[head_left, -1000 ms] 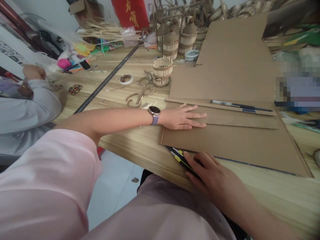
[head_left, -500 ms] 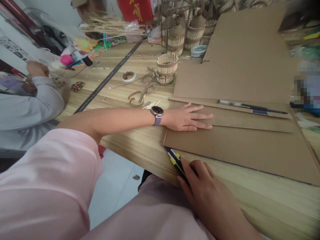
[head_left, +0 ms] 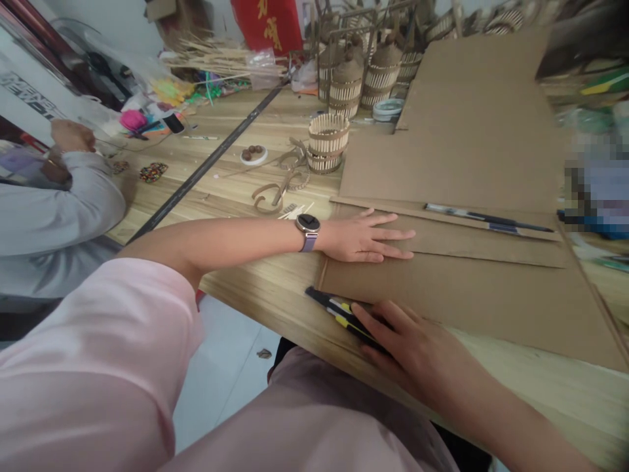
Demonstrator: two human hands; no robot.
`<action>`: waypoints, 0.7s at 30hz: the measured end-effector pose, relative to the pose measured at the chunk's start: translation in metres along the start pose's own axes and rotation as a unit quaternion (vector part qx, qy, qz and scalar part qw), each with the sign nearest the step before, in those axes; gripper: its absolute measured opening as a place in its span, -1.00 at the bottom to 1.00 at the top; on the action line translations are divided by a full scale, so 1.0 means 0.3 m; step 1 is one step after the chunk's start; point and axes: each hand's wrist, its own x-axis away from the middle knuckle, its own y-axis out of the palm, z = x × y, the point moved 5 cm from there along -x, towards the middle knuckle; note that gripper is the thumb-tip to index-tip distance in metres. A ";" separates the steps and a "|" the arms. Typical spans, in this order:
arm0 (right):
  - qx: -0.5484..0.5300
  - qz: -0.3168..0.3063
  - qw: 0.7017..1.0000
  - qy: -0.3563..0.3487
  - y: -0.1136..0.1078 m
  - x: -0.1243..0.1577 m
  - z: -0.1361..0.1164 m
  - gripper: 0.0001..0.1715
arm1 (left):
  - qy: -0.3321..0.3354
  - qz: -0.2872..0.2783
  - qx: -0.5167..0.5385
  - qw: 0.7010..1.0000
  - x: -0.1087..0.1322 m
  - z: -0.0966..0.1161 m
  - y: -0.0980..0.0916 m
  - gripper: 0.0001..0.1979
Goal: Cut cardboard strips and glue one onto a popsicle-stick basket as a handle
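Note:
My left hand [head_left: 366, 236], a watch on its wrist, lies flat with fingers stretched out on a brown cardboard sheet [head_left: 466, 288], pressing down its left end. My right hand [head_left: 417, 351] is closed on a black and yellow utility knife [head_left: 339, 314] at the sheet's near left corner. The knife's tip points left, past the corner, over the wooden table [head_left: 265, 295]. A narrower cardboard strip [head_left: 481, 239] lies on top of the sheet, just beyond my left fingertips.
A long dark ruler [head_left: 486, 216] rests on cardboard farther back, with larger cardboard pieces [head_left: 466, 131] behind it. Small bamboo baskets [head_left: 327, 141] and curled strips [head_left: 275, 190] stand at the centre back. Another person's grey sleeve [head_left: 59, 210] is at the left.
My right hand and the knife have slid left along the sheet's near edge to its corner, and the knife tip now sticks out past it. My left hand has stayed put.

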 end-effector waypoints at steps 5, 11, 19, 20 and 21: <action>-0.061 -0.029 0.997 -0.024 -0.073 0.065 0.005 -0.58 | 0.015 0.024 0.005 1.000 0.007 -0.002 0.002 -0.48; 0.057 0.104 0.981 0.154 -0.259 0.217 0.282 -0.45 | -0.018 0.169 -0.004 0.985 0.027 -0.009 -0.006 -0.52; 0.201 0.159 0.935 0.247 -0.290 0.236 0.537 -0.40 | -0.119 0.168 -0.050 0.977 0.077 0.124 -0.039 -0.39; 0.196 0.173 0.938 0.227 -0.287 0.227 0.504 -0.44 | -0.109 0.143 -0.063 0.982 0.078 0.159 -0.034 -0.23; 0.184 0.179 0.946 0.199 -0.282 0.219 0.458 -0.50 | -0.095 0.118 -0.081 0.985 0.078 0.194 -0.027 -0.11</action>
